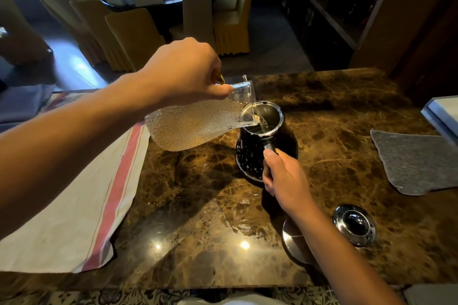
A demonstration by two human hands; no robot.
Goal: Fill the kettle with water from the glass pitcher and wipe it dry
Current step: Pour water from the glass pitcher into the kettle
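A black kettle (250,156) with a steel rim stands open on the brown marble counter (198,205), water drops on its side. My right hand (282,181) grips its handle. My left hand (183,67) holds the handle of the textured glass pitcher (193,124), tipped almost flat with its spout over the kettle's mouth. Water runs from the spout into the kettle. The kettle's steel lid (354,225) lies on the counter at the right. A grey cloth (416,161) lies flat at the far right.
A white towel with a red stripe (81,200) covers the counter's left side. A round steel base (295,242) sits partly under my right forearm. Some water lies spilled on the counter near the front. Behind the counter stand a dining table and covered chairs (138,32).
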